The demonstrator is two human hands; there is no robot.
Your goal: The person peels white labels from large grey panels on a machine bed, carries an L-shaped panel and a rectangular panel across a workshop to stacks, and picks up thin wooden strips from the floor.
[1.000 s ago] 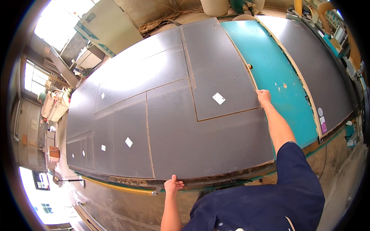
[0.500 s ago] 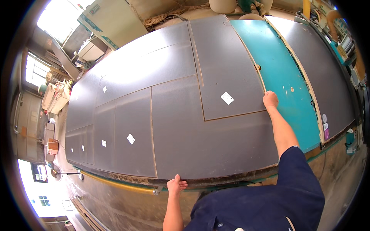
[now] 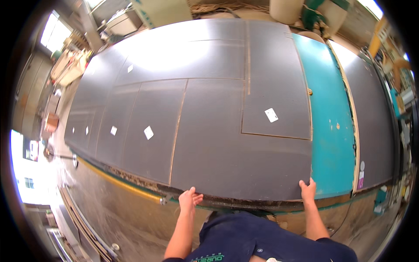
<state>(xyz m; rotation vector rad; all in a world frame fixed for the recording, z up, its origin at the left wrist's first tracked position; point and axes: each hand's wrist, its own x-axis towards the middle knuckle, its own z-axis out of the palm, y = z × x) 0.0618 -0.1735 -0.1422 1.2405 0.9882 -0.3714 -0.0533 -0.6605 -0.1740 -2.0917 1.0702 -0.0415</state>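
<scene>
A large dark grey board [image 3: 214,139] lies flat before me, divided by thin cut lines into several rectangular panels. At the near edge, my left hand [image 3: 188,200] has its thumb up by the rim and its fingers curled below, closed on the board's edge. My right hand [image 3: 308,191] grips the near right corner, thumb on top and a finger along the right side. White labels stick to several panels, such as the label [image 3: 271,115] on the inset panel. To the right of the board shows a teal surface [image 3: 327,144].
Beyond the teal strip lies another dark grey board [image 3: 371,109] with a pale edge. A yellow bar [image 3: 122,182] runs along the near left side. Machinery [image 3: 395,87] stands at far right, and cardboard boxes [image 3: 51,122] sit at far left.
My right hand has come back along the board's right edge to its near corner. My left hand stays at the near edge. The view has shifted.
</scene>
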